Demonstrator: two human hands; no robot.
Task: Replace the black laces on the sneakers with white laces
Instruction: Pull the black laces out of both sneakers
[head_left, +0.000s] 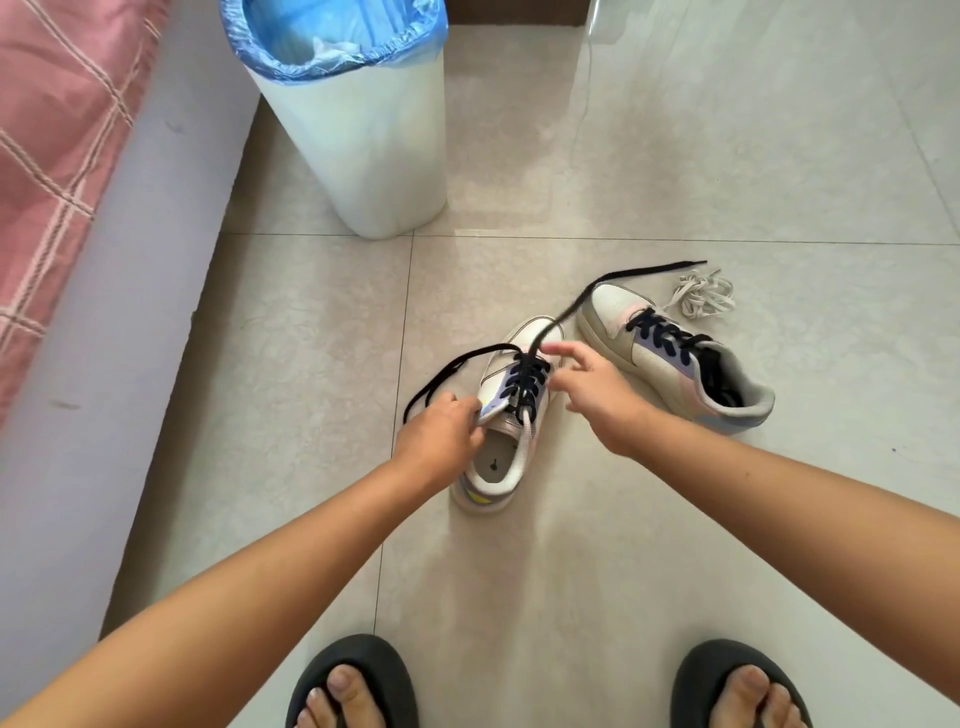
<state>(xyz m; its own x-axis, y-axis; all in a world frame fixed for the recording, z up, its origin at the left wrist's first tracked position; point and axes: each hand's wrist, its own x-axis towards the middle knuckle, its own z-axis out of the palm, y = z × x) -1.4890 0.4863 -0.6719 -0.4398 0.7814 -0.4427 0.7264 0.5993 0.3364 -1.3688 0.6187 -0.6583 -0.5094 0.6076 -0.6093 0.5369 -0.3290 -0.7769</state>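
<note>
Early stage — nothing swapped yet, as far as I can judge.

Left of me: bed edge with the pink checked cover (57, 130), then the white bin (363, 156) with its blue liner, standing on the floor tiles (675, 545) toward the far side.

My left hand (441, 434) has its fingers curled round the collar and side of the near sneaker (511, 441), steadying it in the middle of the floor. Its black lace (524, 382) is untied; one end trails left along the tiles, the other runs up and right, blurred, past the second shoe. The crossings through the eyelets look fully threaded.

My right hand (592, 387) hovers just beside the lacing, fingers spread and loosely bent. I can't see it gripping anything, though the fingertips are near the top crossing.

Right again: the second sneaker (675, 358), lying at an angle, black lace in place throughout.

Farthest right, just beyond that shoe's toe — the white laces (704, 296), a loose bundle on the floor, untouched.

Left to do: pull both black laces out, thread both white ones.
</note>
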